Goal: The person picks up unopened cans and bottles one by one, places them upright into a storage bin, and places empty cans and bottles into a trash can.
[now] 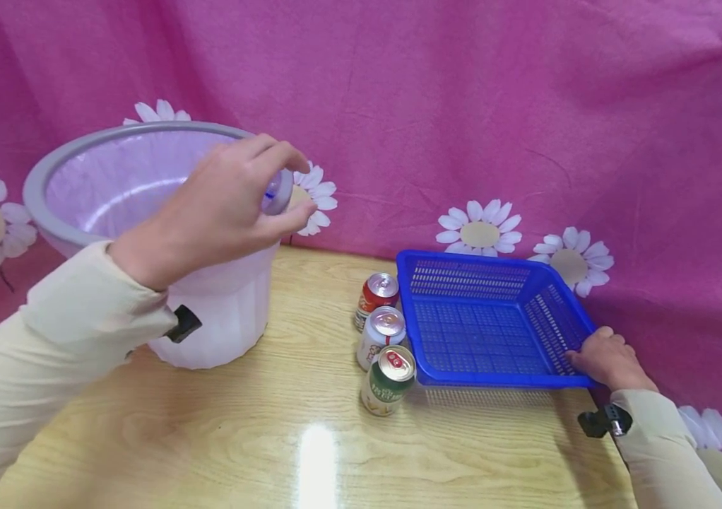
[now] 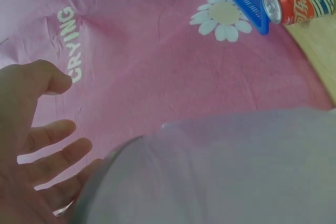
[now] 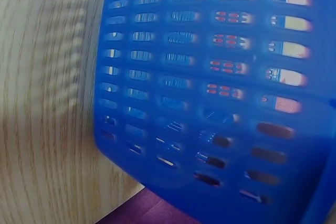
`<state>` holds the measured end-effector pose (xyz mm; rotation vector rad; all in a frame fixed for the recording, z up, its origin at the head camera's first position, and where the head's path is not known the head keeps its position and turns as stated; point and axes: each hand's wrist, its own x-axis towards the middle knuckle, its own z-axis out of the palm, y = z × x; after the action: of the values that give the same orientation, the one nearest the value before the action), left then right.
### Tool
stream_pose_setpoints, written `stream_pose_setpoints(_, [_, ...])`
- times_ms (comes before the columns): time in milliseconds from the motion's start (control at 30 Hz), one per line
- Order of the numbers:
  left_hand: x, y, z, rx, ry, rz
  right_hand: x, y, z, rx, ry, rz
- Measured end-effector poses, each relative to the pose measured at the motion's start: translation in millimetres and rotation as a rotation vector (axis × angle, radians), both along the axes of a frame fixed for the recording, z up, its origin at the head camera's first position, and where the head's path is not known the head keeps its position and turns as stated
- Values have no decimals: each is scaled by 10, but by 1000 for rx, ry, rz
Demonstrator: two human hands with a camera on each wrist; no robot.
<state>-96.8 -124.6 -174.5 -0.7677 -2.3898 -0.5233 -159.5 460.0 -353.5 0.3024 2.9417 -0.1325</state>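
Observation:
My left hand (image 1: 227, 194) is raised over the near right part of the rim of a white bin (image 1: 221, 318) with a grey rim. In the left wrist view its fingers (image 2: 58, 166) are spread and loosely bent, with the thumb apart. A small clear patch with a blue mark shows behind that hand in the head view; I cannot tell what it is. At the right, my right hand (image 1: 609, 357) grips the rim of a blue plastic basket (image 1: 507, 382), thumb inside. The right wrist view shows the slotted basket wall (image 3: 157, 93) close up, without the hand.
Three drink cans stand in a row against the basket's left side: a red can (image 1: 376, 300), a white can (image 1: 381, 336) and a green-and-cream can (image 1: 388, 382). All stand on a wooden table (image 1: 259, 438). A pink flowered cloth (image 1: 367, 127) hangs behind.

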Motion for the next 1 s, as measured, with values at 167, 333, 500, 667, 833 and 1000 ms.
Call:
stream_pose_setpoints(167, [-21, 71, -34, -10, 45, -31, 18, 5, 0, 0, 0, 6])
stream_pose_setpoints(333, [-46, 147, -77, -7, 68, -78, 43, -1, -2, -4, -9, 1])
stream_pose_setpoints(500, [-54, 215, -106, -3, 18, -88, 40, -2, -13, -3, -5, -5])
stream_pose_setpoints(667, [-60, 290, -164, -22, 1, -83, 26, 13, -12, 0, 7, -4])
stream_pose_setpoints(833, [-89, 376, -294, -6, 3, -124, 22, 10, -10, -10, 7, -11])
stream_pose_setpoints(1000, [-75, 472, -453, -20, -14, -153, 26, 2, -6, -22, -4, -23])
